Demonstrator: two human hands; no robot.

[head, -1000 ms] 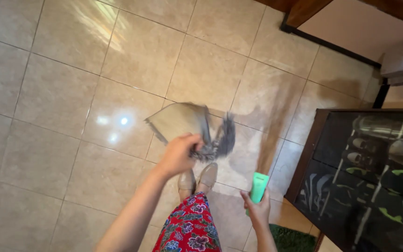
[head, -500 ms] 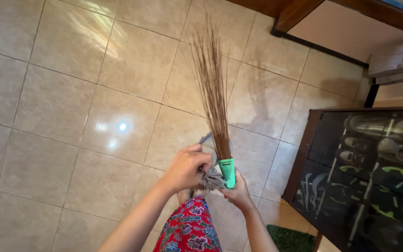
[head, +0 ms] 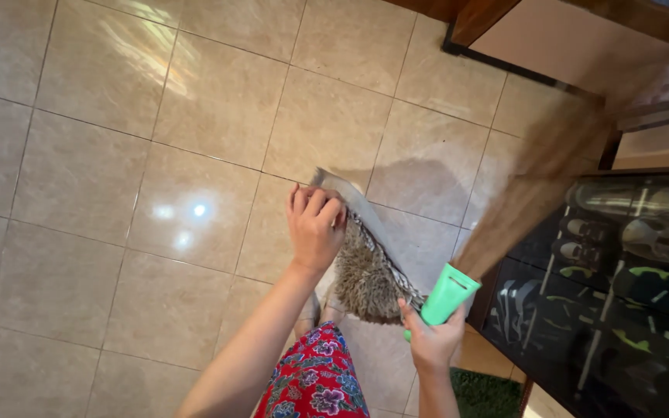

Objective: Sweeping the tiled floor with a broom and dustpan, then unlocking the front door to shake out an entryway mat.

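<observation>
Gripping a grey shaggy mat (head: pixel 367 267) by its upper edge, left hand (head: pixel 316 224) fingers clenched above the tiled floor (head: pixel 87 155) | right hand (head: pixel 432 340) grasping stick broom (head: pixel 505 209) by green handle, bristles blurred, just beside mat's lower corner

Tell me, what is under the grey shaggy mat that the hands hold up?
Under the mat, beige floor tiles and part of a foot show. The rest of the feet is covered.

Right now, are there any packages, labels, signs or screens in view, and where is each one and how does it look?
None in view. The left hand holds a grey shaggy mat; the right hand holds a stick broom by its green handle, beside a dark glass-front cabinet with shoes inside.
</observation>
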